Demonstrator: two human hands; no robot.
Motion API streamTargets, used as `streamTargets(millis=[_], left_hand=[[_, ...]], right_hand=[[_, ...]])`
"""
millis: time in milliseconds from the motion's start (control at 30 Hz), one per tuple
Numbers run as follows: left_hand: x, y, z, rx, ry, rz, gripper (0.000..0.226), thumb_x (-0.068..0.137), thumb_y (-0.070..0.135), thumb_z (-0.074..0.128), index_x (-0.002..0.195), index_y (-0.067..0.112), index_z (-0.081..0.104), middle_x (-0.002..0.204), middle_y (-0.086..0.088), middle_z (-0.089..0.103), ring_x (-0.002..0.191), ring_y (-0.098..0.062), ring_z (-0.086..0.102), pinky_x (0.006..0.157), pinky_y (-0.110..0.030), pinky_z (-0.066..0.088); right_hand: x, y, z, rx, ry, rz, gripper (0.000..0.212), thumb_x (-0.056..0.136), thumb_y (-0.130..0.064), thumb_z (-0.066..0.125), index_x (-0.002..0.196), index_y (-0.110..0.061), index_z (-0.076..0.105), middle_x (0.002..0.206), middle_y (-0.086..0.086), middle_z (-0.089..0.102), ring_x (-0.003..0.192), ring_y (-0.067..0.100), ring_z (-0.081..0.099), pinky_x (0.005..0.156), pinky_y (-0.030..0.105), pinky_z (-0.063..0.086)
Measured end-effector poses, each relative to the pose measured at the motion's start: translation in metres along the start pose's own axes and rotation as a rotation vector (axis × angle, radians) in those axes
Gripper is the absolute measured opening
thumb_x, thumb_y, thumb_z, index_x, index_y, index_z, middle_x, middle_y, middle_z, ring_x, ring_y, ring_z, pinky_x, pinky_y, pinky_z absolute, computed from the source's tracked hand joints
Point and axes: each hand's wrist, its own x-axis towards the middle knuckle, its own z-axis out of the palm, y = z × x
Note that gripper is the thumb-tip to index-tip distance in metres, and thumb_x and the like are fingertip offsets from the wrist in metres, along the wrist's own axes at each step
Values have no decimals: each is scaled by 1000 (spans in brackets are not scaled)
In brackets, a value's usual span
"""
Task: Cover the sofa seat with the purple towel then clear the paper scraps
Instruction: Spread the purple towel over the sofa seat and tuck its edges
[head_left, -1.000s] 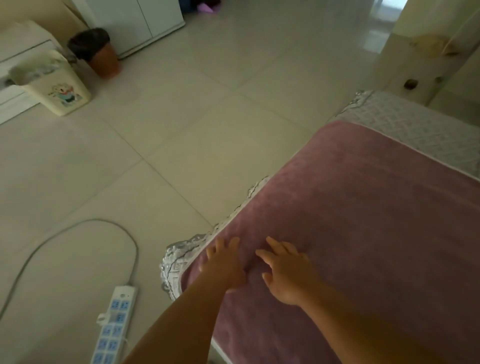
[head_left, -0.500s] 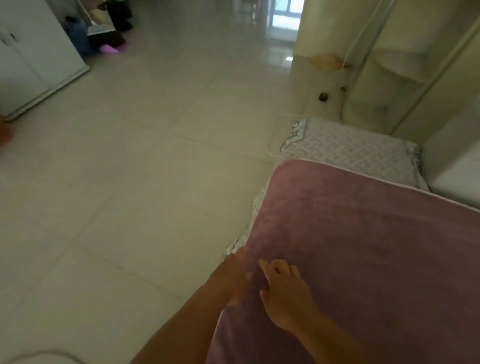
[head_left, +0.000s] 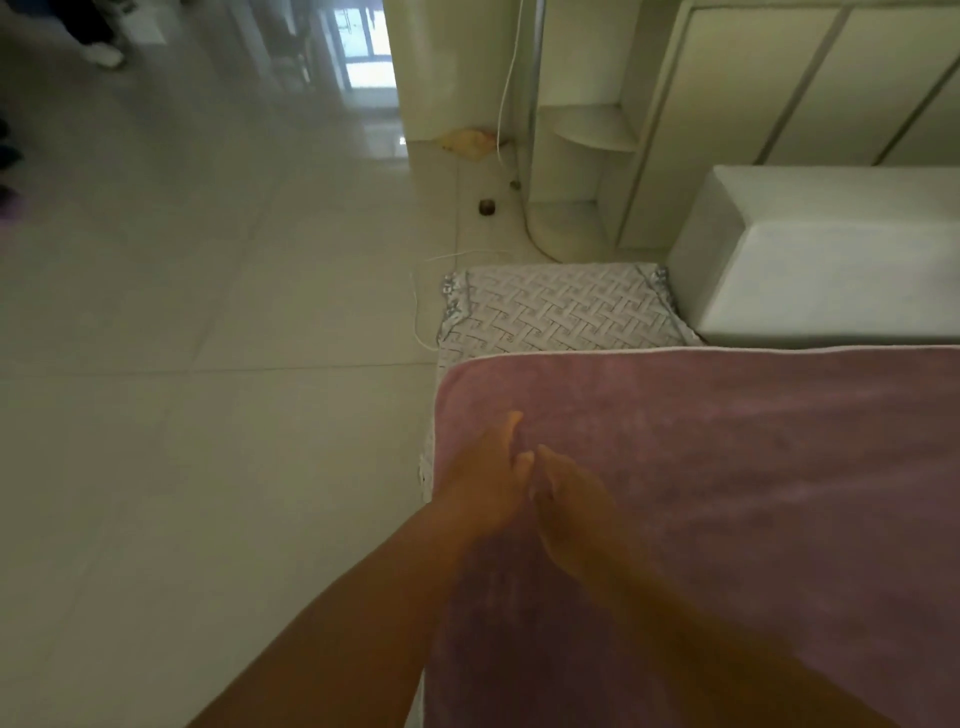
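- Floor (head_left: 208, 364): pale glossy tiles, filling the left half of the view from 7 o'clock round to 12 o'clock; window glare on the tiles at 12 o'clock.
- Purple towel (head_left: 727, 493): spread flat over the sofa seat, taking the lower right quarter, 3 to 6 o'clock. Far edge straight with a thin pale hem; near-left corner rounded, at the seat's left edge.
- Cabinet (head_left: 810, 83): cream doors at 1 to 2 o'clock, with curved open corner shelves on its left side.
- Sofa arm (head_left: 831, 270): pale, boxy, at 2 o'clock, just beyond the towel's far edge.
- Sofa cover (head_left: 561, 312): grey-white woven pattern with a lace border, uncovered strip just beyond the towel at 12 to 1 o'clock of the hands. A sliver of lace also shows along the towel's left edge.
- Left hand (head_left: 485, 483): palm down on the towel near its left corner, fingers (head_left: 511, 423) extended and flat, gripping nothing. Forearm enters from 7 o'clock.
- Right hand (head_left: 576, 504): palm down on the towel, just beside the left hand, fingertips nearly touching it; fingers flat and together, holding nothing. Forearm enters from 5 o'clock. Both hands slightly blurred.
- White cord (head_left: 506, 78): hangs down the wall at 12 o'clock and trails over the tiles to the sofa's left front.
- Yellowish scrap (head_left: 465, 143): on the floor by the wall base, 12 o'clock; material unclear.
- Small dark object (head_left: 487, 207): on the tiles below the scrap; identity cannot be told.
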Motion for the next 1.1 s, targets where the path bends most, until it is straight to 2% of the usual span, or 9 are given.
streamTargets(millis=[67,167,333,433,533,667,800,1000,1100], left_hand=[[7,13,5,35,-19,0,53,95,30,45,145,25,27,138,-5,50,122,-21,51,99,-34,40],[22,33,16,77,-34,1,51,96,29,46,144,22,30,132,-8,55,115,-24,54,100,-39,42],[58,51,30,121,-61,27,50,96,25,46,144,19,30,131,-9,55,115,-24,55,99,-36,41],[85,51,30,134,-52,43,48,97,25,45,144,19,32,138,-6,51,122,-23,51,99,-33,38],[123,43,27,206,-66,90,45,98,28,44,142,21,36,141,-3,49,125,-22,49,97,-31,38],[168,36,31,251,-105,203,36,97,24,45,132,16,48,129,-6,56,116,-24,54,94,-34,44],[214,27,40,294,-173,335,26,98,22,44,119,15,58,112,-5,61,103,-22,58,90,-36,49],[255,30,59,401,-171,445,22,97,23,46,113,15,58,111,-5,54,103,-22,48,84,-35,47],[272,34,67,441,-161,462,23,95,29,50,112,16,59,111,-6,52,104,-22,47,83,-36,48]], right_hand=[[3,9,-12,31,42,19,48,97,-27,40,143,-14,35,139,9,49,127,26,45,101,33,34],[8,26,-30,65,125,20,31,92,-19,48,122,-16,55,112,9,65,104,32,59,85,37,44],[27,48,-48,64,117,165,39,91,-19,51,130,-18,50,123,7,61,113,28,56,93,34,42],[48,54,-53,76,120,237,42,93,-17,49,135,-17,45,125,8,60,114,25,56,94,31,41],[80,56,-54,84,176,327,37,95,-19,47,132,-15,48,127,8,58,114,24,55,93,31,41],[126,58,-56,73,260,392,32,96,-16,48,127,-12,53,121,8,62,109,24,58,86,28,43],[176,66,-59,140,303,447,44,93,-10,51,136,-16,43,122,11,62,112,26,58,93,41,49],[205,113,-63,39,288,578,60,83,3,56,136,-20,45,136,10,43,121,28,46,99,40,44],[214,129,-59,-9,269,564,52,82,-1,56,129,-22,52,131,7,46,119,29,45,99,40,42]])
